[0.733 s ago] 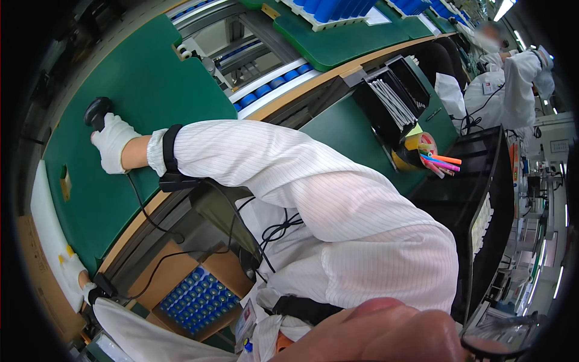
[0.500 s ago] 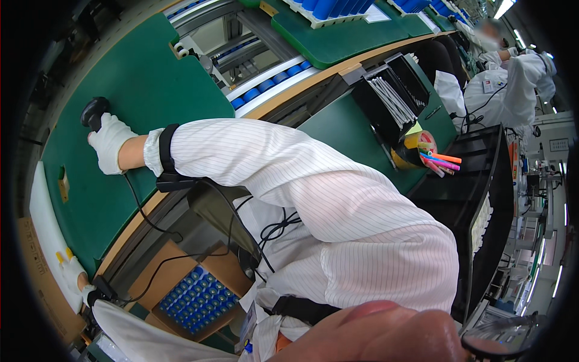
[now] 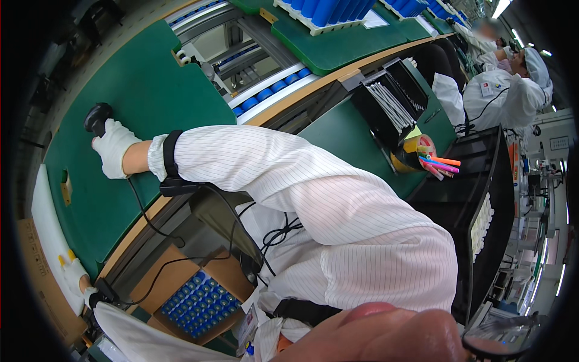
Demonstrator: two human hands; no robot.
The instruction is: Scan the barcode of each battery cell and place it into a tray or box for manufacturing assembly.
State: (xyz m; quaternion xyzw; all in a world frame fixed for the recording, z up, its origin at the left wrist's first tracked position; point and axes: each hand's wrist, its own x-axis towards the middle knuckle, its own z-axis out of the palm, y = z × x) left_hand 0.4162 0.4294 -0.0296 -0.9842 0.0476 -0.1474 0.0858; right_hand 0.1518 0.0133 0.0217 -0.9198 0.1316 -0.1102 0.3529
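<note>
My right hand (image 3: 116,151), in a white glove, is closed around the handle of a black handheld scanner (image 3: 98,119). It is above the green tabletop (image 3: 139,78), and a black cable hangs down from the scanner. At the lower left, my left hand (image 3: 73,274) wears a white glove with yellow fingertips. Its visible fingers lie stretched out on a white sheet (image 3: 51,223) along the table's edge, and I see nothing held in them. Black bands with small dark boxes circle both wrists.
An open carton (image 3: 160,265) of blue cylindrical cells (image 3: 202,301) sits below the table edge. A roller conveyor (image 3: 265,95) passes beyond. To the right are a black box (image 3: 377,111) of white sticks and a tape roll holding coloured pens (image 3: 440,164). Co-workers (image 3: 497,102) sit farther off.
The whole view has shifted slightly down and right. The scanner stays in my right hand, and my left hand keeps its place. A co-worker at the far right has moved their head.
</note>
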